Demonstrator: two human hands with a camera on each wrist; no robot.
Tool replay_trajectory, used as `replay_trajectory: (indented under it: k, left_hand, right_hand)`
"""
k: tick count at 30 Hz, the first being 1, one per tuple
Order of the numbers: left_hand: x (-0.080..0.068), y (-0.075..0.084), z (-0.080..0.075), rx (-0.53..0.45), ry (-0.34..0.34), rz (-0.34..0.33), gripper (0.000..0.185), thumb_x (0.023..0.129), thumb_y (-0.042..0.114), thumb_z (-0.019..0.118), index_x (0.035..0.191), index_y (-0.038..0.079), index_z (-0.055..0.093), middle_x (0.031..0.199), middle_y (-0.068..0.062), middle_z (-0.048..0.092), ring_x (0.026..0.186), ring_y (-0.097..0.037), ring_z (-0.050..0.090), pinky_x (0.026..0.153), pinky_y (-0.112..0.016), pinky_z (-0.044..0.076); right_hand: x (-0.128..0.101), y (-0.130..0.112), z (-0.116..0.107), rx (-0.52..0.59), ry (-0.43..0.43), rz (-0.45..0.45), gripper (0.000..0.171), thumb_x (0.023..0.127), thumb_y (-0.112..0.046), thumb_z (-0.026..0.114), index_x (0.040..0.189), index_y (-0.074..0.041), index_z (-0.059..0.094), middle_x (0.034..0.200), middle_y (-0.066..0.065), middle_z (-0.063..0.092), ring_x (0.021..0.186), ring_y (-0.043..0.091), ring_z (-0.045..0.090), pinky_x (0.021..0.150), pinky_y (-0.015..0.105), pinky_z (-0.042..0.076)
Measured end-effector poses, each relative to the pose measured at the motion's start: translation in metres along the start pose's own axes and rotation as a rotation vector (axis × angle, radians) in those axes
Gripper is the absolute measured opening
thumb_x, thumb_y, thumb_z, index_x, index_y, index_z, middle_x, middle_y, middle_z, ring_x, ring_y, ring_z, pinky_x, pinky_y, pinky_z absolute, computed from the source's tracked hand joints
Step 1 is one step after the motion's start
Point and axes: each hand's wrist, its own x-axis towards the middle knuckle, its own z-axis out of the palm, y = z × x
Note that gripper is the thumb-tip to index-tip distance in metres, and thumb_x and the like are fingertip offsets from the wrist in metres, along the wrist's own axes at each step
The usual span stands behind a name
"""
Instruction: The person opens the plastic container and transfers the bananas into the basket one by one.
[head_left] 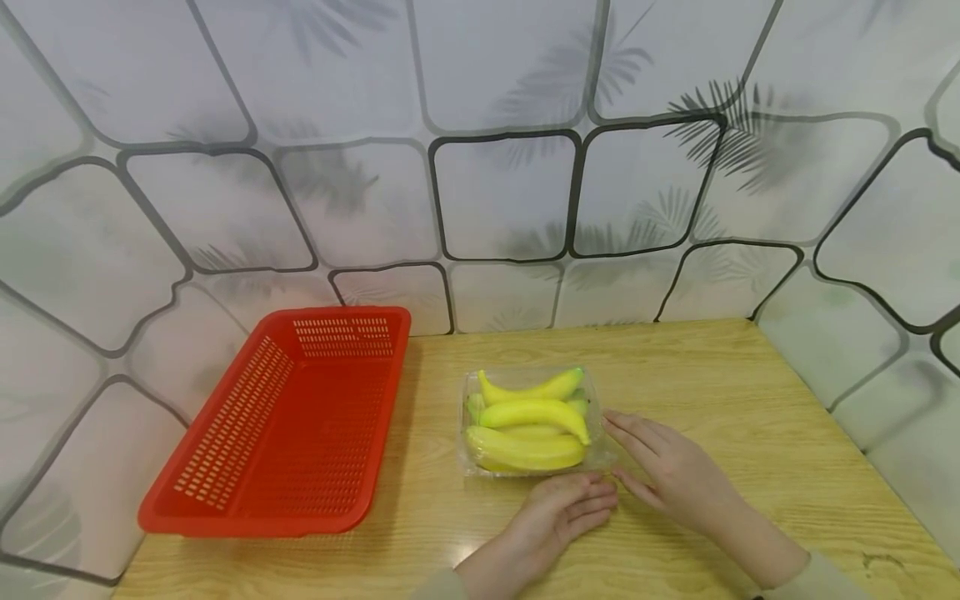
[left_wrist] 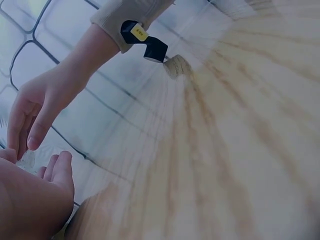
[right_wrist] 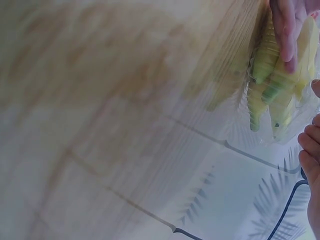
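Clear plastic clamshell [head_left: 600,454] of bananas [head_left: 534,410] sits on the wooden table [head_left: 750,392], roughly mid-table, well right of the red perforated basket [head_left: 247,508]. Basket sits at the table's left end, long side running toward the wall, nothing visible inside it.

Clamshell: four or so yellow bananas with green tips, stacked side by side, stems pointing right. Lid looks closed, but can't confirm from the head view.

Left hand [head_left: 566,504]: at the clamshell's near right corner, fingers extended and relaxed, tips touching or just at the box's front edge. Not wrapped around anything. In the left wrist view the fingers [left_wrist: 59,170] show loosely extended next to a bit of clear plastic, blurred.

Right hand [head_left: 667,471]: on the table just right of the clamshell, fingers straight, spread slightly, tips against the box's right side. No curl, no pinch. Flat contact only. In the right wrist view a fingertip [right_wrist: 285,35] lies over the plastic with the bananas [right_wrist: 272,75] under it; the rest is motion-blurred.

Both hands flank the same right/front corner of the box, nearly touching each other. Neither is holding it; the box rests on the table.

Surroundings: wall behind and to the right has a white tile-pattern covering [head_left: 502,200] with dark outlines and palm-leaf shadows. Beige sleeve [left_wrist: 125,22] on the right arm, with a small black strap and a yellow tag at the cuff.
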Motion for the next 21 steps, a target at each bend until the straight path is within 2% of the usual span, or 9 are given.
replay_trajectory:
  k: [4,11,21]
  left_hand:
    - [0.0006,-0.0005,0.0009,-0.011,0.001,-0.002,0.06,0.113,0.025,0.051,0.154,-0.016,0.037,0.155,-0.032,0.05,0.146,-0.041,0.051,0.122,-0.042,0.046]
    - [0.0025,0.0007,0.0024,-0.044,0.009,0.003,0.056,0.112,0.023,0.052,0.152,-0.014,0.042,0.153,-0.03,0.053,0.143,-0.036,0.056,0.122,-0.042,0.047]
    - [0.0027,0.0032,0.0052,-0.076,-0.037,0.017,0.056,0.113,0.021,0.05,0.155,-0.014,0.038,0.156,-0.029,0.05,0.146,-0.035,0.053,0.121,-0.039,0.047]
  right_hand:
    - [-0.0001,0.0004,0.0019,0.006,0.024,-0.02,0.063,0.115,-0.046,0.033,0.136,0.004,0.066,0.136,0.014,0.07,0.108,0.028,0.073,0.086,0.044,0.062]
    - [0.001,0.0006,0.0031,0.024,0.03,-0.013,0.061,0.116,-0.043,0.033,0.136,0.004,0.066,0.135,0.013,0.071,0.108,0.028,0.073,0.088,0.044,0.062]
    - [0.0022,-0.0003,0.0032,0.026,0.039,0.005,0.062,0.116,-0.044,0.033,0.135,0.004,0.067,0.133,0.012,0.072,0.105,0.027,0.074,0.086,0.043,0.062]
